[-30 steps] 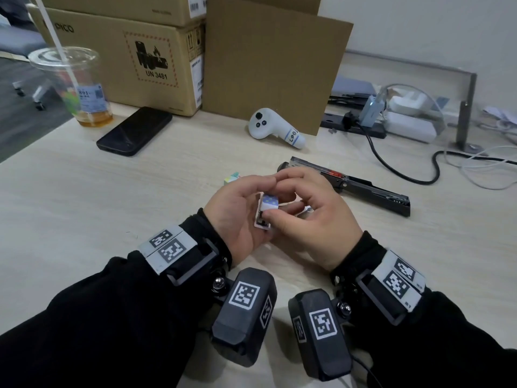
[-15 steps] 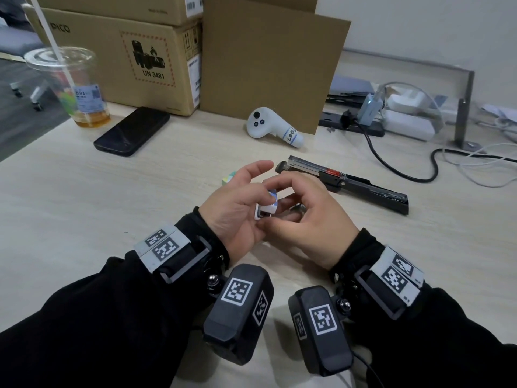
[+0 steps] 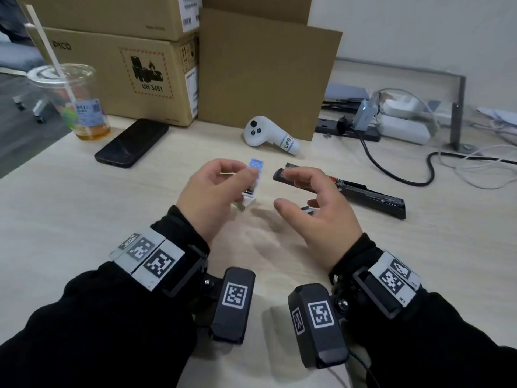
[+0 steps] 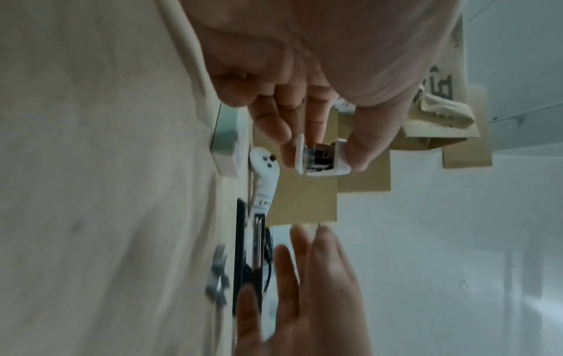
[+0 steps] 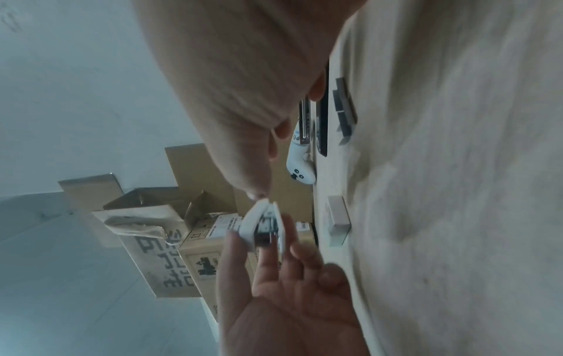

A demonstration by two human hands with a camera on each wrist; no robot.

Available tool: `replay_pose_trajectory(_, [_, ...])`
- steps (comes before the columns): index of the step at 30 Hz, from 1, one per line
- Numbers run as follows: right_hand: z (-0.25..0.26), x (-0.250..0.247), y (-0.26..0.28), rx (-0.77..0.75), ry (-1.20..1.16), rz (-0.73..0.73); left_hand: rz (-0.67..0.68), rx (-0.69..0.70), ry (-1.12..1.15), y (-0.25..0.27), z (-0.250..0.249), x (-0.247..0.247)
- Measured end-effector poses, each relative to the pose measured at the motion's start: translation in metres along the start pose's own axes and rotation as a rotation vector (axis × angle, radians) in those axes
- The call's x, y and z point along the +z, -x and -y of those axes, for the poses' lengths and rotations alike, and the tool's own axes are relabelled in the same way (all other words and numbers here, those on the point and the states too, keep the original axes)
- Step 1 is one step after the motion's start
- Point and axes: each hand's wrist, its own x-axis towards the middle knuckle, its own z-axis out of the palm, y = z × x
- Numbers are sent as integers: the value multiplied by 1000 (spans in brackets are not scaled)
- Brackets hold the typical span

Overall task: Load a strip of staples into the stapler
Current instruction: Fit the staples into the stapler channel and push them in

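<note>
Task looks early-to-mid, judging by the layout: stapler (image 3: pixel 344 189) lies hinged flat open on the desk (image 3: pixel 84 208), metal magazine rail exposed, no strip seen in it yet. A few loose staple strips (image 5: pixel 344 108) sit on the desk just beside it, at approx 6 o'clock of its near end. Left to do: pick a strip, seat it in the rail, shut the stapler.

Left hand (image 3: pixel 212 194) pinches a small white staple box (image 4: pixel 320 156) btwn thumb and fingers, open end showing dark metallic staples inside; thin card w/ a blue printed face. Right hand (image 3: pixel 316 208) is spread, fingers relaxed, holding nothing, hovering at 3 o'clock of the box, over the strips.

Stapler: long, black, slim, hard plastic and steel. Strips: grey, blocky, shiny. Desk: pale matte wood grain.
</note>
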Motion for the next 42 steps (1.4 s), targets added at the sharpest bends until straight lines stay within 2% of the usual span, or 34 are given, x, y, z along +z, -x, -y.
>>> replay_pose_trajectory(3, [-2, -4, -1, 44, -12, -15, -181, 122, -134, -15, 0, -18])
replay_pose_trajectory(7, [-5, -9, -3, 35, 37, -39, -310, 88, -354, -38, 4, -44])
replay_pose_trajectory(13, [-9, -13, -8, 98, 116, -65, -240, 19, -640, -53, 9, -52])
replay_pose_trajectory(20, [-9, -14, -11, 122, 197, -92, -233, -5, -800, -52, 5, -52])
replay_pose_trajectory(23, [-11, -24, -15, 127, 289, -151, -236, -20, -825, -52, 4, -50])
replay_pose_trajectory(26, [-15, -40, -19, 177, 480, -211, -212, -26, -852, -51, 4, -51])
replay_pose_trajectory(29, [-22, -53, -21, 251, 641, -243, -243, -5, -795, -50, 3, -52])
replay_pose_trajectory(33, [-33, -58, -26, 372, 800, -136, -342, 97, -535, -41, -3, -46])
replay_pose_trajectory(35, [-37, -58, -27, 387, 864, -101, -334, 139, -424, -29, -6, -37])
replay_pose_trajectory(38, [-39, -59, -28, 386, 855, -120, -187, 116, -260, -11, -7, -18])
replay_pose_trajectory(40, [-39, -59, -26, 347, 804, -150, -52, 19, -111, 0, -6, -6])
replay_pose_trajectory(42, [-38, -56, -24, 237, 682, -183, 35, -91, -3, 7, -4, 3])
